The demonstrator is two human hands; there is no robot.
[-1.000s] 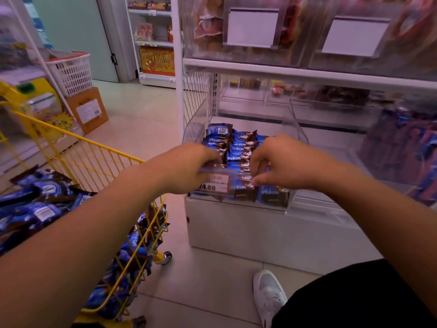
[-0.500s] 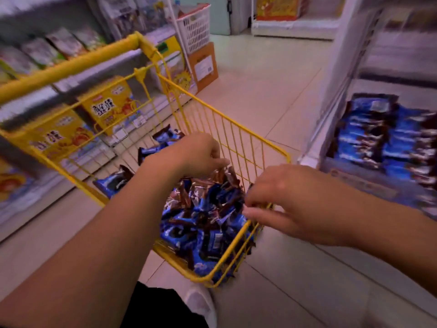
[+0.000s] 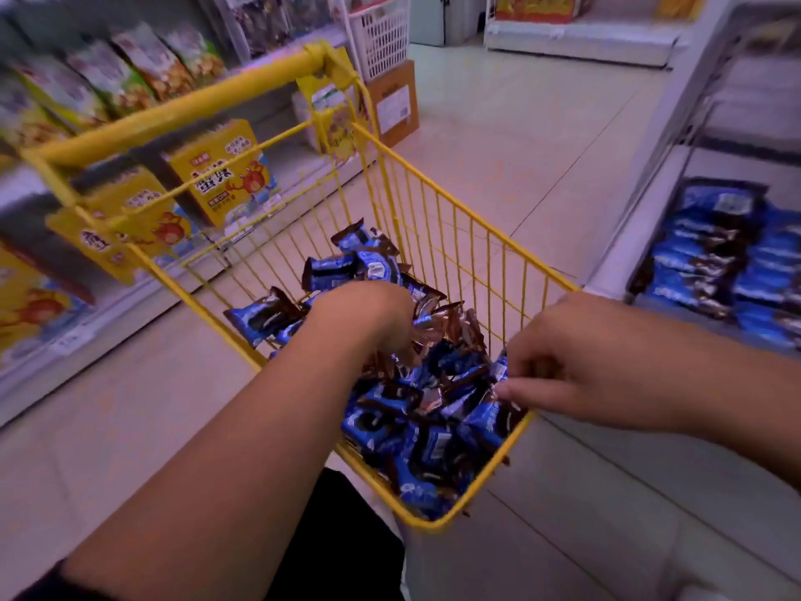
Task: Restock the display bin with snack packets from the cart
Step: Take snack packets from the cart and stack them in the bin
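Observation:
A yellow wire cart (image 3: 455,210) stands in front of me, holding a heap of blue and brown snack packets (image 3: 433,431). My left hand (image 3: 368,314) reaches down into the heap, its fingertips buried among the packets. Over the cart's right rim, my right hand (image 3: 576,357) has its thumb and fingers apart, with the fingertips at the edge of a packet. At the right edge of the head view sits the display bin (image 3: 711,167) on a low white shelf, with rows of the same blue packets (image 3: 711,258) laid in it.
Shelves on the left carry yellow snack boxes (image 3: 225,180) and bagged snacks. A white plastic basket (image 3: 381,32) sits above a cardboard box (image 3: 392,104) behind the cart. Tiled floor runs between the cart and the white shelf unit.
A second ago both hands were at the display bin. I turned left to the cart, and both hands have since dropped into the packet heap, the left one deeper.

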